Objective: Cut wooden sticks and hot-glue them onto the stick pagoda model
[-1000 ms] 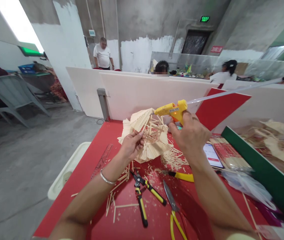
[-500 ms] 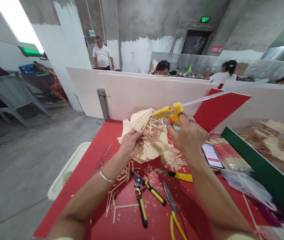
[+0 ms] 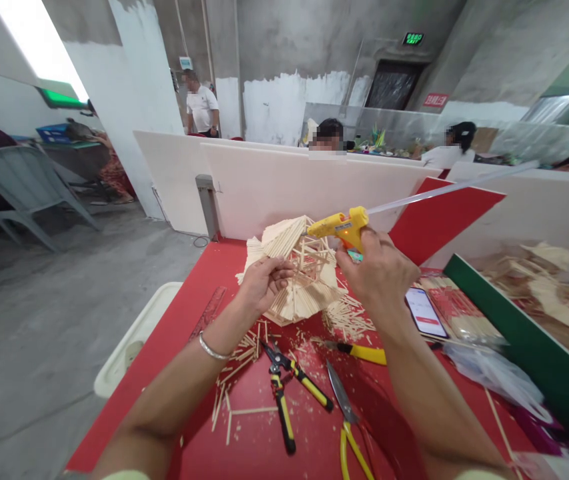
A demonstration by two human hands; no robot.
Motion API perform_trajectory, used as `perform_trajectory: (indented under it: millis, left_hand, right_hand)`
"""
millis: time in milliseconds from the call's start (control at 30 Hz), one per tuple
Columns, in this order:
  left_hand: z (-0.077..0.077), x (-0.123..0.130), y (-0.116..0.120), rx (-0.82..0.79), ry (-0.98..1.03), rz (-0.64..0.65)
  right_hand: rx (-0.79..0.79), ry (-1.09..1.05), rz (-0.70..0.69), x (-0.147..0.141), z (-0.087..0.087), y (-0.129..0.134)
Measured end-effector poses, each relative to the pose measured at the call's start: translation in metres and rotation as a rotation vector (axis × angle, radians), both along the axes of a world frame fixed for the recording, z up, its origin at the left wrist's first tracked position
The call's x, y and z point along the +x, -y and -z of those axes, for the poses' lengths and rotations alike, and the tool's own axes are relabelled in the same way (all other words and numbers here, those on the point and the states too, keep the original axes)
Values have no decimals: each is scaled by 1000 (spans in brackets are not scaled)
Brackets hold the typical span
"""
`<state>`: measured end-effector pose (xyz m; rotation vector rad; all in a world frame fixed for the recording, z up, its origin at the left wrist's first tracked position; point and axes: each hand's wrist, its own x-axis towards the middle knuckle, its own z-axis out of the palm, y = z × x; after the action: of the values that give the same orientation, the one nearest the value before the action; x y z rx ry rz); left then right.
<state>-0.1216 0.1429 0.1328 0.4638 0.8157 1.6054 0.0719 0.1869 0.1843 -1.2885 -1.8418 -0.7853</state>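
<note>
A roof-like model of thin pale wooden sticks stands on the red table, part covered with slats and part open frame. My left hand is closed at its near side, fingers curled against the sticks at the lower edge of the slats. Whether it also pinches a loose stick, I cannot tell. My right hand is wrapped round the handle of a yellow hot glue gun. The gun's nozzle points left, at the upper edge of the slats. From its back, a long clear glue stick reaches up to the right.
Nearer me on the table lie black-and-yellow pliers, yellow-handled scissors and a yellow-handled tool. Loose sticks and chips are scattered around. At right are a phone and a green panel. White boards rise behind.
My hands, the glue gun and the model keep nearly the same places, with only a slight shift of the view. The standing person in the background has turned.
</note>
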Motion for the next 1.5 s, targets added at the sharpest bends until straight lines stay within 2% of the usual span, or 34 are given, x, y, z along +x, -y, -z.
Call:
perform_trajectory:
  millis: [367, 567, 867, 1167, 1500]
  left_hand:
    - [-2, -3, -2, -55, 56, 29]
    - [0, -4, -3, -19, 16, 22]
    - [4, -6, -5, -8, 38, 46]
    - [6, -8, -3, -43, -24, 137]
    - [11, -5, -7, -19, -102, 56]
  right_hand:
    - [12, -12, -1, -2, 1, -1]
    - [-8, -9, 0, -2, 0, -1]
    - [55, 14, 18, -2, 1, -3]
    - [37, -1, 3, -2, 3, -6]
    - [2, -48, 31, -1, -2, 0]
